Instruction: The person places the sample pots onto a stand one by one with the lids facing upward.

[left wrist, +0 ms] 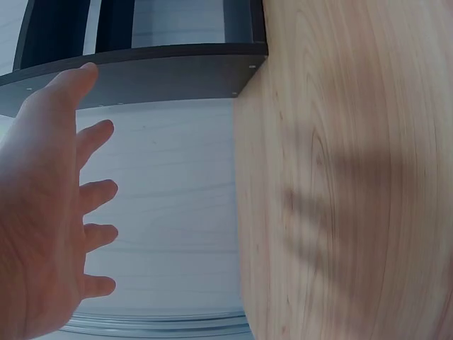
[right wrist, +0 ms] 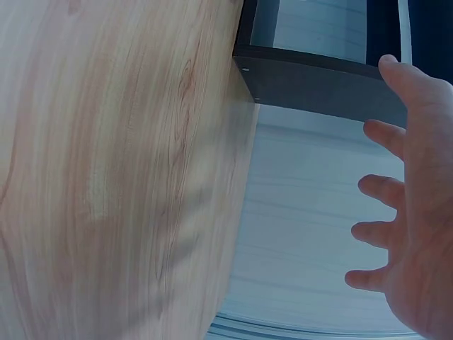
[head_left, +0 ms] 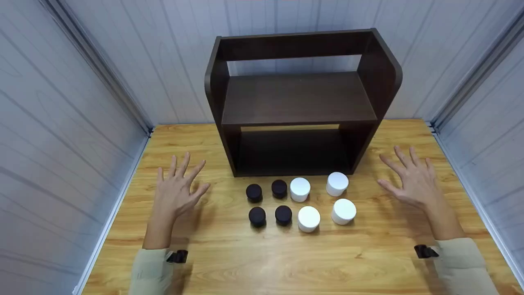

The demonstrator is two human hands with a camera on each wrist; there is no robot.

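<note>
Both hands hover over the table (head_left: 229, 262) with fingers spread wide, holding nothing. The left hand (head_left: 177, 192) is left of the jars, palm down; the right hand (head_left: 411, 180) is to their right, likewise flat and splayed. Between them stand eight small lidded jars in two rows: four black jars (head_left: 254, 191) on the left and four white jars (head_left: 300, 189) on the right, all upright, none touched. The nearest black jar is near the left hand; the white ones lie closer to the right hand but apart from it. Behind the jars sits a dark shelf (head_left: 297, 98) with two bare levels. No label or writing can be read on any jar or on the shelf. The wrist views show only open fingers (left wrist: 95, 195), table edge and shelf corner (right wrist: 311, 85)
</note>
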